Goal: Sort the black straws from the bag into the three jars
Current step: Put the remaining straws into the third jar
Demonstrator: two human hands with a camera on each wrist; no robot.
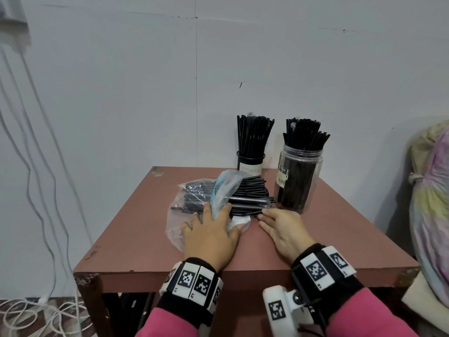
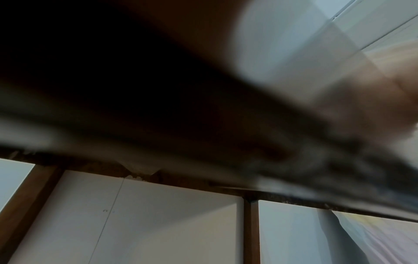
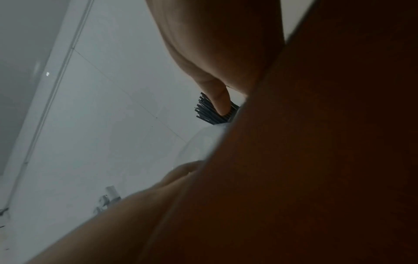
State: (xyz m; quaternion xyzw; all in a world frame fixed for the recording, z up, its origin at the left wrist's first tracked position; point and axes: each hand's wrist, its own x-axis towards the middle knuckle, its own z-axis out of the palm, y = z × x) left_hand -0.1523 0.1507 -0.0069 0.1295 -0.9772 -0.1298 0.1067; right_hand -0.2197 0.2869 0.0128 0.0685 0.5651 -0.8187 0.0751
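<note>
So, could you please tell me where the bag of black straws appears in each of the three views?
Head: bag of black straws, table centre, under the left hand.
Left wrist: only a dark blur, cannot tell.
Right wrist: straw ends behind a fingertip, centre; pile or jar, cannot tell.
Shared landmark: the grey wall.

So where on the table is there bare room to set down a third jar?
Bare: the left strip of the table beside the bag, and the right edge past the clear jar. Crowded: the back middle, with both jars and the bag close together.

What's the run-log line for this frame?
left hand: flat on bag | right hand: fingertips at loose straws | two jars visible, holding straws
</note>
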